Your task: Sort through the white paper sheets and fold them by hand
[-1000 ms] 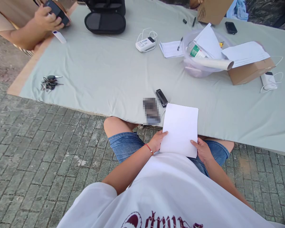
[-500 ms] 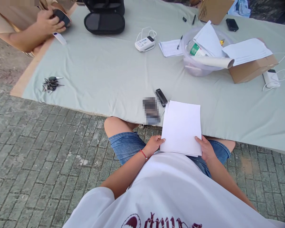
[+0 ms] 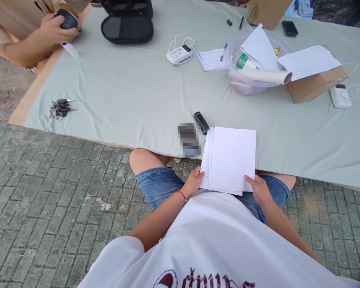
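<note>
Far left: a co-worker's hand point(image 3: 53, 34) on a dark device point(image 3: 67, 19); can't make out what it is, and the person is cut off at the frame. Bunched keys point(image 3: 61, 108) on the cloth-covered table point(image 3: 123, 92).

Middle: pixelated patch point(image 3: 189, 140) at the near edge, unreadable. Just below and right of it, the wearer's left hand point(image 3: 193, 183) pinches the left side of a paper stack point(image 3: 232, 156): thumb on top near the lower left, other fingers mostly out of sight. Forearm runs up diagonally from lower left, red bracelet point(image 3: 182, 195) at the wrist. Black stapler-like item point(image 3: 201, 122) just beside the stack's far left corner; can't tell if they touch.

Stack sits between both hands, spanning table edge and lap; can't tell if it rests on the table. Top sheet looks blank, offset right. Lower sheets stick out left and bottom; faint print on the left strip, too small to read.

Right hand point(image 3: 260, 189): thumb flat near the lower right corner, remaining fingers partly hidden behind the paper, gripping it. Forearm angles in from lower right.

Back right: plastic tub point(image 3: 252, 89) of papers, cardboard box point(image 3: 315, 87) beside it.
</note>
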Demonstrator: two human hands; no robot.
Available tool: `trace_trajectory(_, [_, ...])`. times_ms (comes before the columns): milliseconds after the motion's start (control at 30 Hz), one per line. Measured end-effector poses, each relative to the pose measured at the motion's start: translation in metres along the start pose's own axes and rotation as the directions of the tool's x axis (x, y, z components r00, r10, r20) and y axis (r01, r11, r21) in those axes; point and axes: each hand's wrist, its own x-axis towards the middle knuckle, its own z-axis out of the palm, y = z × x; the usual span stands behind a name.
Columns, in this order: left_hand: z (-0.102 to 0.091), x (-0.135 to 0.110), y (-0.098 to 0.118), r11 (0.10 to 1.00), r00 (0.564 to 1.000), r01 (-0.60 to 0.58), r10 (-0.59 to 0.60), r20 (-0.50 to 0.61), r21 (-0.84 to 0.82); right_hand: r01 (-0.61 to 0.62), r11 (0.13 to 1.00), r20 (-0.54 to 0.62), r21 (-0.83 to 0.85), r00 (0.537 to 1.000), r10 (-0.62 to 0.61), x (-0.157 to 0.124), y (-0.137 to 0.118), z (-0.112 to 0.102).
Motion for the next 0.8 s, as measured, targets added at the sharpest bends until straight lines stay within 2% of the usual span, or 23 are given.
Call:
trace_trajectory(133, [-0.002,0.003,-0.001,1.000,1.000,-0.016,0.015,-0.026,-0.026,0.063,0.998,-0.095,-0.025,0.993,-0.065,0.003,-0.015,-0.022])
trace_trajectory(267, [-0.004,0.003,-0.001,0.999,1.000,-0.004,0.004,-0.014,-0.048,0.044,0.996,-0.197,0.072,0.980,-0.029,0.002,-0.037,-0.049])
trace_trajectory(367, [-0.003,0.001,0.000,0.998,1.000,0.007,-0.006,0.016,-0.059,0.042,0.997,-0.290,0.066,0.957,-0.021,-0.002,-0.048,-0.058])
trace_trajectory(467, [0.000,0.000,-0.001,0.997,0.999,0.025,-0.023,0.023,-0.074,0.045,0.997,-0.264,0.063,0.964,-0.027,-0.008,-0.049,-0.051])
trace_trajectory(633, [0.004,0.001,-0.001,0.992,0.999,0.038,-0.034,0.032,-0.120,0.031,0.994,-0.071,0.102,0.997,-0.024,-0.017,-0.031,-0.017])
trace_trajectory(733, [0.002,0.000,0.001,0.998,0.998,-0.004,0.001,-0.056,-0.059,0.006,0.996,-0.006,0.089,1.000,-0.006,-0.019,-0.018,-0.001])
trace_trajectory(800, [0.000,-0.002,0.003,0.998,0.991,-0.062,0.065,-0.114,0.027,-0.001,0.996,0.000,0.088,1.000,0.001,-0.019,-0.012,0.002])
